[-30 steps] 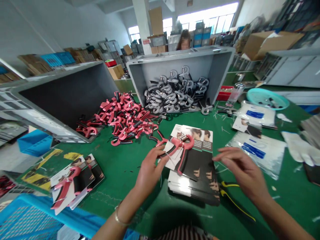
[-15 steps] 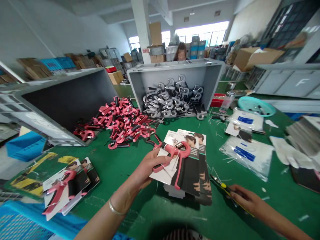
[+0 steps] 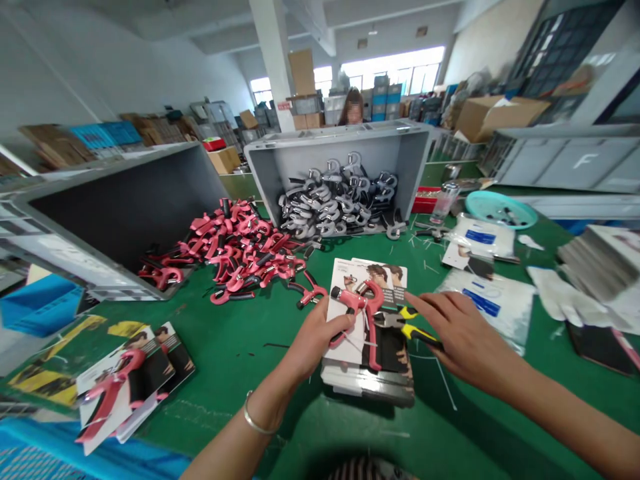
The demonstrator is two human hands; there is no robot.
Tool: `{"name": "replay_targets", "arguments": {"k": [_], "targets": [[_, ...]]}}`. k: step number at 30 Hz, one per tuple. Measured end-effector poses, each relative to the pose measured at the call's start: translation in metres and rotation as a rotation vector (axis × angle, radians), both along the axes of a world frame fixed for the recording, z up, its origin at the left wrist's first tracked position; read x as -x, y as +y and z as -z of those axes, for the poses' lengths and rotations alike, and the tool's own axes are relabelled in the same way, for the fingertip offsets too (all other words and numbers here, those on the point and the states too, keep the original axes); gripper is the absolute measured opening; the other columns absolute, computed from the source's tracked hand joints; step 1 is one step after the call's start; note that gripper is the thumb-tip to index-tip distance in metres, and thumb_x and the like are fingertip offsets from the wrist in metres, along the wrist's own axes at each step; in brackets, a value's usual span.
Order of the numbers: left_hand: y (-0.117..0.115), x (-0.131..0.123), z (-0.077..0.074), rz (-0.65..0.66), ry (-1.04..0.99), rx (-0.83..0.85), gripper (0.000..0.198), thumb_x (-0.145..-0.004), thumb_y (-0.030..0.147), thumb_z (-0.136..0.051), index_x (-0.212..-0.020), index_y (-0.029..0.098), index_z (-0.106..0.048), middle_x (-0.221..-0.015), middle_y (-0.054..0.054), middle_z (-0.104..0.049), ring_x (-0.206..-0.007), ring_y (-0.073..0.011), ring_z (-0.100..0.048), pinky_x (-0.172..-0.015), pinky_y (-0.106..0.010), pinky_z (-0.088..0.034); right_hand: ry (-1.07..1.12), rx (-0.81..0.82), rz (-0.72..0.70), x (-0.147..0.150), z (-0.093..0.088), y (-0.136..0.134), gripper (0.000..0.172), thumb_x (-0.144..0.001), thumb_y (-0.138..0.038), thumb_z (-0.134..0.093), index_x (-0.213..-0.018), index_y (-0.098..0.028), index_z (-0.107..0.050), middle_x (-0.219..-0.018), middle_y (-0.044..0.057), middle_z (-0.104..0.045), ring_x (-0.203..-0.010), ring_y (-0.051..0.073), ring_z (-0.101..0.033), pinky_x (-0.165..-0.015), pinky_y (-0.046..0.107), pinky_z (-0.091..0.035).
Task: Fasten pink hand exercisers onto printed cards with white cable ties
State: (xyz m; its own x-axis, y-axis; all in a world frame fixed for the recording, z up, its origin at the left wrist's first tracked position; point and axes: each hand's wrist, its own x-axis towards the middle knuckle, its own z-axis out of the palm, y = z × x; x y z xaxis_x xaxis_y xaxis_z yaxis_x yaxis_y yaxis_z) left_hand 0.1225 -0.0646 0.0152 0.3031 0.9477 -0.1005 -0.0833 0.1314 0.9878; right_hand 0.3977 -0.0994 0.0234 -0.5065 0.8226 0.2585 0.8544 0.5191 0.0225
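At the near left corner, a blue plastic basket (image 3: pixel 100 453) showed its open lattice beside the smooth green surface (image 3: pixel 240 400). A smooth pale bangle (image 3: pixel 253 417) circled the left wrist. The left hand (image 3: pixel 313 340) pinched a pink spring tool (image 3: pixel 374 350), its thumb over one handle, against a flat printed card (image 3: pixel 336 277); the fingers underneath were hidden. Thin white ties crossed the tool, which lay above a stack of glossy cards (image 3: pixel 367 383). From the other side, the right hand (image 3: pixel 467 337) gripped pliers (image 3: pixel 420 335), their yellow-and-black handles parted and metal nose against or just beside the tool; contact could not be told. Left of the hands, two more carded tools (image 3: pixel 133 370) overlapped near worn yellow-and-black tape (image 3: pixel 57 363). To the right lay a crinkled clear bag (image 3: pixel 510 333). Farther back, pink tools (image 3: pixel 245 247) spilled in a jumbled heap, grey hooked ones (image 3: pixel 330 210) filled a tipped, hard-walled crate (image 3: pixel 417 160), and a round turquoise dish (image 3: pixel 477 210) held small dark pieces.
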Motion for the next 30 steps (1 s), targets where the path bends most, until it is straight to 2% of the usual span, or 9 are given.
{"name": "replay_targets", "arguments": {"k": [2, 5, 9, 12, 19, 25, 27, 30], "targets": [[-0.001, 0.000, 0.000, -0.027, 0.015, -0.043, 0.043, -0.081, 0.023, -0.063, -0.124, 0.016, -0.060, -0.122, -0.007, -0.067, -0.113, -0.0235, -0.060, -0.102, -0.035, -0.042, -0.048, -0.020, -0.026, 0.003, -0.003, 0.006, 0.071, -0.084, -0.023, -0.060, -0.149, -0.010, -0.037, -0.130, 0.020, -0.055, -0.110, 0.036, -0.048, -0.094, 0.052, -0.044], [0.000, -0.001, 0.001, -0.018, 0.011, -0.031, 0.042, -0.081, 0.023, -0.063, -0.123, 0.017, -0.060, -0.119, -0.006, -0.068, -0.113, -0.0242, -0.060, -0.100, -0.035, -0.043, -0.090, -0.032, -0.049, 0.007, -0.010, 0.011, 0.071, -0.082, -0.021, -0.060, -0.148, -0.009, -0.038, -0.131, 0.020, -0.055, -0.110, 0.037, -0.047, -0.094, 0.053, -0.043], [0.001, 0.000, 0.002, 0.005, -0.001, -0.038, 0.041, -0.084, 0.023, -0.062, -0.124, 0.018, -0.059, -0.119, -0.006, -0.068, -0.113, -0.0243, -0.060, -0.102, -0.037, -0.042, -0.128, -0.020, -0.024, 0.015, -0.021, 0.016, 0.071, -0.080, -0.023, -0.062, -0.146, -0.011, -0.042, -0.126, 0.019, -0.058, -0.105, 0.037, -0.049, -0.092, 0.052, -0.043], [0.000, 0.001, 0.004, 0.001, -0.006, -0.055, 0.042, -0.084, 0.024, -0.063, -0.125, 0.019, -0.059, -0.123, -0.006, -0.067, -0.116, -0.0242, -0.060, -0.104, -0.037, -0.041, -0.135, 0.001, -0.003, 0.018, -0.022, 0.016, 0.069, -0.079, -0.025, -0.063, -0.144, -0.010, -0.044, -0.120, 0.018, -0.061, -0.099, 0.035, -0.051, -0.090, 0.052, -0.044], [0.001, 0.003, 0.006, -0.050, 0.059, -0.012, 0.041, -0.079, 0.032, -0.068, -0.117, 0.019, -0.063, -0.108, -0.007, -0.071, -0.103, -0.0268, -0.065, -0.086, -0.037, -0.052, -0.111, -0.036, 0.038, 0.016, -0.013, 0.003, 0.066, -0.084, -0.029, -0.058, -0.145, -0.009, -0.042, -0.121, 0.020, -0.060, -0.097, 0.035, -0.051, -0.087, 0.053, -0.046], [0.000, 0.003, 0.004, -0.054, 0.063, -0.011, 0.042, -0.079, 0.032, -0.068, -0.118, 0.018, -0.063, -0.108, -0.007, -0.071, -0.095, -0.0244, -0.067, -0.080, -0.034, -0.054, -0.192, -0.034, 0.044, 0.027, -0.025, 0.007, 0.068, -0.079, -0.028, -0.065, -0.141, -0.006, -0.046, -0.109, 0.020, -0.063, -0.094, 0.036, -0.053, -0.083, 0.052, -0.046], [-0.001, 0.003, 0.004, -0.034, 0.055, 0.022, 0.042, -0.079, 0.033, -0.068, -0.118, 0.019, -0.062, -0.105, -0.007, -0.071, -0.084, -0.0217, -0.068, -0.072, -0.031, -0.054, -0.223, -0.013, 0.031, 0.029, -0.031, 0.012, 0.058, -0.077, -0.026, -0.068, -0.130, -0.009, -0.055, -0.102, 0.018, -0.065, -0.091, 0.035, -0.055, -0.079, 0.049, -0.047], [-0.002, 0.001, 0.004, 0.011, 0.002, 0.089, 0.046, -0.080, 0.035, -0.067, -0.122, 0.020, -0.058, -0.100, -0.005, -0.071, -0.065, -0.0163, -0.065, -0.058, -0.027, -0.052, -0.217, 0.075, 0.011, 0.027, -0.033, 0.021, 0.030, -0.079, -0.022, -0.066, -0.108, -0.016, -0.061, -0.094, 0.013, -0.066, -0.085, 0.030, -0.060, -0.069, 0.039, -0.047]]}}
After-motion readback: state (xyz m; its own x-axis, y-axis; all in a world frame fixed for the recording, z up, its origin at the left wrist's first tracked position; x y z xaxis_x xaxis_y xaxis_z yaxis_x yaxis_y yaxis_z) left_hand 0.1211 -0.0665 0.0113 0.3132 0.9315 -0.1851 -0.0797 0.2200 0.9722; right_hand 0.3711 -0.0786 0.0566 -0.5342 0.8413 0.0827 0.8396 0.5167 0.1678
